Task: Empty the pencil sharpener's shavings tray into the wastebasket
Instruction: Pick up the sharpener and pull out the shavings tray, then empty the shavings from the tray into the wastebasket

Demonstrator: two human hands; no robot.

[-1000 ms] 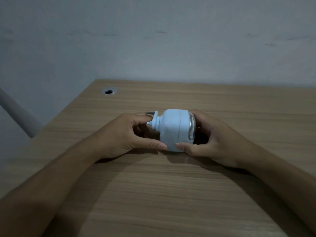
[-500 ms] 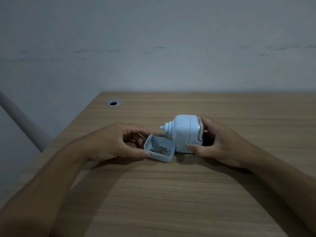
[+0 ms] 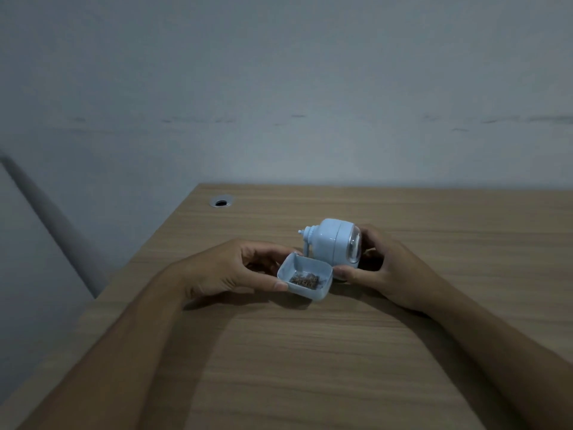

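A pale blue pencil sharpener (image 3: 333, 243) with a small crank on its left side rests tilted on the wooden desk (image 3: 310, 352). My right hand (image 3: 384, 268) is wrapped around its right end. Its small blue shavings tray (image 3: 305, 279) is out of the body, held open side up just in front of it, with a little heap of dark shavings inside. My left hand (image 3: 229, 270) pinches the tray's left rim between thumb and fingers. No wastebasket is in view.
A round cable hole (image 3: 221, 202) sits near the desk's far left corner. The desk's left edge runs diagonally past my left forearm. A grey bar (image 3: 52, 225) slants beside the desk on the left. A plain wall stands behind.
My left hand has pulled the tray out of the sharpener and drawn it forward and upright. The right hand has kept hold of the sharpener body, which has tipped up.
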